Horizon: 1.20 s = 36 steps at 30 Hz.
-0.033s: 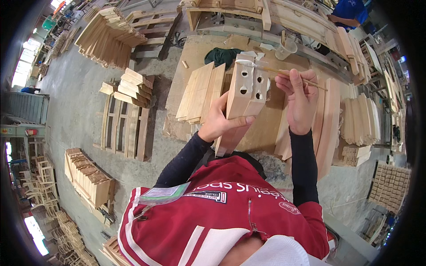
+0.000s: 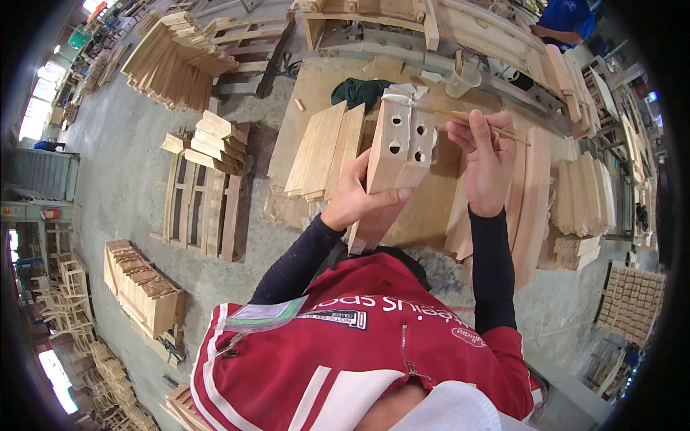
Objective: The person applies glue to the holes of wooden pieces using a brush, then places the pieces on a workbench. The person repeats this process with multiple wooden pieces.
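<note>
My left hand [image 2: 357, 195] is wrapped round two pale wooden pieces [image 2: 388, 169] held side by side, their ends tilted up toward me. Each end has two round holes, and white glue [image 2: 397, 99] is smeared along the top edge and around the holes. Between the thumb and fingers of my right hand [image 2: 485, 161] is a thin wooden-handled brush [image 2: 460, 116]. Its whitened tip touches or hovers just over the far end of the right-hand piece; I cannot tell which.
Flat boards [image 2: 316, 151] and a dark green cloth [image 2: 357, 93] lie on the worktable left of and beyond the pieces. A clear plastic cup [image 2: 463, 79] stands beyond my right hand. Long boards [image 2: 528, 208] lie at the right. A stacked pallet [image 2: 205, 194] stands at the left.
The brush tip has shifted a little to the right, from the left piece's end toward the right piece. My left hand and the pieces stay in place.
</note>
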Each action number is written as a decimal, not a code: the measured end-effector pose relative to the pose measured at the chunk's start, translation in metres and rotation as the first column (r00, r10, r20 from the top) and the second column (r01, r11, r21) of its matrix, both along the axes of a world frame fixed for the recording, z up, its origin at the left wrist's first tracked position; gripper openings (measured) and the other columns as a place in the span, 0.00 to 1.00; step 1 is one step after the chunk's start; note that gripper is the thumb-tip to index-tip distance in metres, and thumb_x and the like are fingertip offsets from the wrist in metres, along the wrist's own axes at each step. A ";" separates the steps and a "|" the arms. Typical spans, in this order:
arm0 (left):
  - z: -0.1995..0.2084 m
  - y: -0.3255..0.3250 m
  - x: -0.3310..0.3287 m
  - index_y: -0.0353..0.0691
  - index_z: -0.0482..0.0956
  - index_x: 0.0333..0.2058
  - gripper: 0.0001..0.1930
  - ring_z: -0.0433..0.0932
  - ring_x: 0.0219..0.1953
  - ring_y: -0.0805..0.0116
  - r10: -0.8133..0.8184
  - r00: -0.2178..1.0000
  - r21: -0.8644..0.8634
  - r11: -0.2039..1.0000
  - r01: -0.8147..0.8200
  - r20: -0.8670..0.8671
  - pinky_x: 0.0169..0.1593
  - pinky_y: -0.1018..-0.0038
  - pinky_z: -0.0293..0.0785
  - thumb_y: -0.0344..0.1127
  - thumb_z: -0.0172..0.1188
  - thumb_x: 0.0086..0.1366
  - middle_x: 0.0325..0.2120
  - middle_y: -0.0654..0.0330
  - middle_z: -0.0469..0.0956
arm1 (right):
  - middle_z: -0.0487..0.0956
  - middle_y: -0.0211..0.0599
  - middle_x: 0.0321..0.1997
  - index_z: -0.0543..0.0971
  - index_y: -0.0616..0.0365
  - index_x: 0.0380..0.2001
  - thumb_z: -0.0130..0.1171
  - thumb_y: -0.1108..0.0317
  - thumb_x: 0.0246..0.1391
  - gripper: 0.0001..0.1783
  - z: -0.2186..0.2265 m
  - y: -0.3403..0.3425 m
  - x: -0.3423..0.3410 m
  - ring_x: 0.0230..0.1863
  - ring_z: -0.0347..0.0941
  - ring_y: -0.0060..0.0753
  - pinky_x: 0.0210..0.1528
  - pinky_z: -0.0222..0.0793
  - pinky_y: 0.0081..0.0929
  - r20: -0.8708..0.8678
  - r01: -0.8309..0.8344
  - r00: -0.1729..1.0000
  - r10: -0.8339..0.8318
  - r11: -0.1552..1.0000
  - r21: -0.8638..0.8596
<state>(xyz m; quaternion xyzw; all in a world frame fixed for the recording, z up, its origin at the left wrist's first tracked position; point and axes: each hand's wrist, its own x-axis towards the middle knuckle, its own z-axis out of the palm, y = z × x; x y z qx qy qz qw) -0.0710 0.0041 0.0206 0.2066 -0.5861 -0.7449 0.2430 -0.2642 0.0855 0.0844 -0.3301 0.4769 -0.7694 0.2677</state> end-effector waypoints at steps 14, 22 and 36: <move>-0.002 -0.008 -0.008 0.34 0.70 0.57 0.37 0.77 0.49 0.70 0.091 0.996 -0.022 0.996 -0.091 -0.023 0.53 0.72 0.73 0.39 0.77 0.50 0.47 0.58 0.79 | 0.82 0.44 0.38 0.73 0.64 0.35 0.57 0.73 0.63 0.06 0.098 0.011 -0.012 0.39 0.82 0.34 0.44 0.80 0.27 -0.599 -0.167 0.783 0.168 0.984 0.058; 0.000 -0.007 -0.011 0.34 0.72 0.55 0.35 0.77 0.48 0.71 0.112 0.993 -0.044 0.993 -0.114 -0.038 0.51 0.72 0.74 0.38 0.77 0.50 0.46 0.57 0.79 | 0.80 0.35 0.32 0.77 0.65 0.31 0.63 0.77 0.56 0.04 0.118 -0.003 0.007 0.36 0.81 0.28 0.40 0.77 0.23 -0.868 -0.131 0.401 0.294 0.956 0.264; -0.003 -0.008 -0.010 0.32 0.72 0.54 0.32 0.78 0.46 0.70 0.141 0.988 0.003 0.990 -0.141 -0.067 0.50 0.73 0.75 0.35 0.76 0.52 0.45 0.56 0.80 | 0.79 0.32 0.31 0.78 0.67 0.32 0.62 0.75 0.58 0.05 0.129 -0.014 0.015 0.33 0.81 0.25 0.39 0.77 0.19 -0.789 -0.179 0.535 0.302 0.953 0.243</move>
